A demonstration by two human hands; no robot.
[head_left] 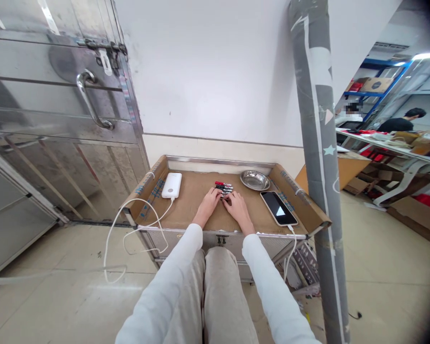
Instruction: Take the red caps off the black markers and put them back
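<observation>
Several marker pens (224, 187), black with red caps, lie bunched together on a cardboard-lined tray table (186, 215). My left hand (210, 199) rests just left of the bunch, its fingertips touching the pens. My right hand (234, 204) sits at the near right of them, fingers curled against the pens. Both hands are small in the picture, so I cannot make out whether either one actually grips a pen. White sleeves cover both forearms.
A white power bank (172, 185) with a looping white cable (129, 229) lies at the left. A steel bowl (254, 180) and a phone (278, 208) are at the right. A grey rolled mat (317, 157) stands right, a steel door (57, 95) left. People sit at a far-right workbench (390, 143).
</observation>
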